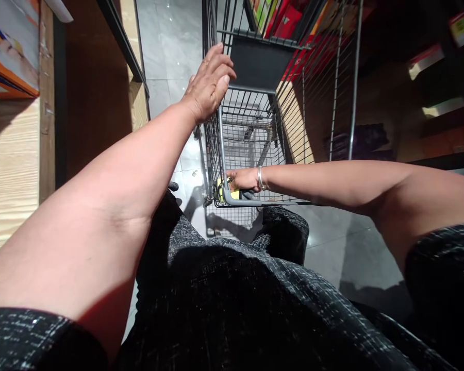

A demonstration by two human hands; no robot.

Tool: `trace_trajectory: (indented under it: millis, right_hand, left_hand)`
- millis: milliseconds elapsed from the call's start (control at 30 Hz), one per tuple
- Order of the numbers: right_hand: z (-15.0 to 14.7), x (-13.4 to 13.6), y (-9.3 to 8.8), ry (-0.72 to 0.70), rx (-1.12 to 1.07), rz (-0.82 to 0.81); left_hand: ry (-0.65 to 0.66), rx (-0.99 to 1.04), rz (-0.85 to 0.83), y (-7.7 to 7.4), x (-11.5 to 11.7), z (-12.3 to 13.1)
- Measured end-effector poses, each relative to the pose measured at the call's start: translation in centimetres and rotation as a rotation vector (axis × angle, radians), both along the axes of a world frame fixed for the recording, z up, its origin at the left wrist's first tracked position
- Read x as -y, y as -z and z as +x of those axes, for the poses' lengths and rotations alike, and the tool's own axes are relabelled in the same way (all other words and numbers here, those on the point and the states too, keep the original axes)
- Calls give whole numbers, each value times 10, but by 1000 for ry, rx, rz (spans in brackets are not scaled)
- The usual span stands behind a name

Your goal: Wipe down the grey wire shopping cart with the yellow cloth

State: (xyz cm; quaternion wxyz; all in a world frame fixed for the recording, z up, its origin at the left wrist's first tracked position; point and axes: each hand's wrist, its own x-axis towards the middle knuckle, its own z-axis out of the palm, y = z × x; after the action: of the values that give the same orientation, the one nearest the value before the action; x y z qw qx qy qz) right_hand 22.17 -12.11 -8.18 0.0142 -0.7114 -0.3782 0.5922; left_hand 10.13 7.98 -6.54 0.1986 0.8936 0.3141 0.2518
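Observation:
A metal wire shopping cart [244,202] stands in front of me. My left hand [211,82] lies over its left side rim, fingers stretched forward and the thumb alongside, with nothing held. Inside the basket, at the near left corner, my right hand [245,179] reaches down and grips a small yellow-and-black item [235,195]. The cart's grey corner rail and the hand itself cover part of that item, so its kind cannot be made out. A silver bracelet [260,178] circles my right wrist.
Wooden shelving with a boxed product [11,46] stands close on the left. Dark shelves with price tags [425,61] and red packages [290,20] line the right side. A dark panel [259,64] crosses the cart, above grey floor tiles [174,46].

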Motion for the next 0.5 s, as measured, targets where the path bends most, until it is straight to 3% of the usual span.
trace_trajectory:
  millis: [67, 167, 267, 367, 500]
  right_hand:
    - [8, 4, -27, 27, -150, -33]
    - [15, 13, -67, 118, -213, 70]
    - [15, 19, -90, 117, -236, 211]
    - [17, 20, -84, -32, -279, 347]
    - [30, 23, -35, -434, -235, 250]
  left_hand:
    - [11, -3, -5, -1, 1, -3]
    - [17, -17, -6, -2, 2, -5]
    - [21, -32, -8, -3, 3, -8]
    - [28, -32, -9, -3, 2, -11]
    - [45, -49, -5, -3, 2, -12]
